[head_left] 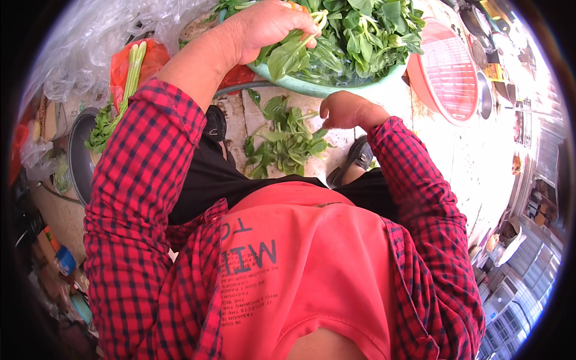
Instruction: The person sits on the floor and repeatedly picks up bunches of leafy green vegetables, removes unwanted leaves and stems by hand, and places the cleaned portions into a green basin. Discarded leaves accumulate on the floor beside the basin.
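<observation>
My left hand (274, 29) is closed around the pale stems of a leafy green sprig (288, 56) at the rim of a green basin (310, 90). Water and a heap of leafy greens (360, 36) fill the basin. Just outside its near rim, my right hand (348, 110) hangs with bent fingers slightly apart and nothing visible between them. Below that hand and to its left, a pile of loose leaves (288, 139) lies on the floor between my shoes.
A pink slotted basket (450, 72) stands right of the basin. To the left are celery stalks (134, 72) on a red plastic bag (119, 63), a dark grey bowl (81, 153) and crumpled clear plastic sheeting (103, 36). A hose (252, 85) runs by the basin.
</observation>
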Motion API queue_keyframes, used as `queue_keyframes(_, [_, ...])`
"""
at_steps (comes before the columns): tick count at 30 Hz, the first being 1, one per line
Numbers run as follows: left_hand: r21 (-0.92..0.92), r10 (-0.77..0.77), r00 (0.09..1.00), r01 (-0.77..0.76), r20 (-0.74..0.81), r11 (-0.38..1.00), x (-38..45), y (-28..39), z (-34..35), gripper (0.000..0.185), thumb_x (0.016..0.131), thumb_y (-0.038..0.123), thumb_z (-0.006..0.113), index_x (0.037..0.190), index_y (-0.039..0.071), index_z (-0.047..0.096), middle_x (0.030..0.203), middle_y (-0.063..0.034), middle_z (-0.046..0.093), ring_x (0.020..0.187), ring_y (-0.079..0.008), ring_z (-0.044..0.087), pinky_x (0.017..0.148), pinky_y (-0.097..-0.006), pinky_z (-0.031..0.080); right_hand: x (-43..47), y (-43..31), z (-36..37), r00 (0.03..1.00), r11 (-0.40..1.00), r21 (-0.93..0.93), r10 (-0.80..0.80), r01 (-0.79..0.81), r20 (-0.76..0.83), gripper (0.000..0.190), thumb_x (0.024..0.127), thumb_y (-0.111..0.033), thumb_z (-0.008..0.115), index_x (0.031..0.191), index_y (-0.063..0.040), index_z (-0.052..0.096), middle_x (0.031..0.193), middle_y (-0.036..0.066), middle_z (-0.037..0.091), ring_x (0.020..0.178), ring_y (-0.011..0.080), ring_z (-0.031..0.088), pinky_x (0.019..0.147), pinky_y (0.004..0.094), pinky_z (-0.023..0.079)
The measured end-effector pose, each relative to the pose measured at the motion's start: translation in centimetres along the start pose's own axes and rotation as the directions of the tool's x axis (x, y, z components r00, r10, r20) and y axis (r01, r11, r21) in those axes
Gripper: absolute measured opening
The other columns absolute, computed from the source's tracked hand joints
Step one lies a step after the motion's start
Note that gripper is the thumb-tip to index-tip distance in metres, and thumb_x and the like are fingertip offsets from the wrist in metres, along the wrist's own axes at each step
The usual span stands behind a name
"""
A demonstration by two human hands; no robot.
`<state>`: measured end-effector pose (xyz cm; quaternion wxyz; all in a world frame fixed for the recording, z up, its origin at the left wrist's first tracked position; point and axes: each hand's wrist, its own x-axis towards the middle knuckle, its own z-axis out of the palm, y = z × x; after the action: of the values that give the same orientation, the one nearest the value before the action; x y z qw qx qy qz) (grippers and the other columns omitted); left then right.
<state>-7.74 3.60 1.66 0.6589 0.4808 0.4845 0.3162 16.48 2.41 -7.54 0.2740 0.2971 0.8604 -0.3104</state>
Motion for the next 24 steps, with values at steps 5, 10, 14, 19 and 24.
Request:
queue_keyframes(5, [-0.347,0.014,0.986,-0.072,-0.165,0.935,-0.3,1.5,0.2,0.023,0.088,0.018,0.069,0.105,0.002,0.064,0.091,-0.0079,0.068,0.075,-0.0165,0.063,0.065,-0.0291,0.051,1.9,3.9,-1.9,0.866,0.895,0.406,0.345,-0.187,-0.362,0.028,0.078,-0.027,0.062,0.098,-0.01,0.075,0.095,0.015,0.072,0.092,0.0329,0.068,0.085,0.0397,0.053])
queue_keyframes(10, [-0.223,0.011,0.929,-0.1,-0.369,0.97,-0.4,2.1,0.1,0.044,0.082,0.013,0.074,0.119,-0.001,0.058,0.1,-0.0081,0.066,0.084,-0.0171,0.064,0.072,-0.0292,0.053,5.3,6.9,-0.1,0.846,0.904,0.226,0.421,-0.363,-0.326,0.04,0.078,-0.035,0.066,0.11,-0.011,0.072,0.104,0.017,0.071,0.098,0.033,0.067,0.09,0.0387,0.051])
queue_keyframes(14, [-0.007,-0.032,0.938,0.031,-0.346,0.999,-2.3,4.1,-0.3,0.043,0.081,0.015,0.075,0.117,-0.002,0.061,0.098,-0.0074,0.067,0.083,-0.0154,0.064,0.074,-0.0277,0.052,8.1,7.0,1.2,0.874,0.889,0.272,0.431,-0.369,-0.225,0.06,0.078,-0.047,0.064,0.12,-0.005,0.066,0.117,0.023,0.066,0.111,0.036,0.062,0.098,0.0393,0.047])
queue_keyframes(19, [-0.029,0.048,0.941,-0.061,-0.336,0.998,-1.6,2.2,-0.6,0.038,0.083,0.015,0.072,0.115,-0.003,0.063,0.102,-0.0085,0.068,0.085,-0.0148,0.063,0.076,-0.0282,0.051,10.8,7.6,1.2,0.912,0.838,0.454,0.393,-0.304,-0.114,0.079,0.073,-0.054,0.068,0.126,0.004,0.06,0.123,0.026,0.062,0.116,0.0368,0.06,0.1,0.0385,0.045])
queue_keyframes(24, [-0.034,0.014,0.955,-0.026,-0.296,0.999,-1.2,1.9,-1.3,0.04,0.084,0.016,0.072,0.117,-0.004,0.061,0.104,-0.0099,0.067,0.089,-0.0163,0.064,0.079,-0.0287,0.051,10.8,7.1,1.0,0.899,0.857,0.411,0.406,-0.311,-0.165,0.073,0.07,-0.049,0.07,0.119,0.004,0.062,0.117,0.025,0.065,0.111,0.0364,0.062,0.096,0.0376,0.048])
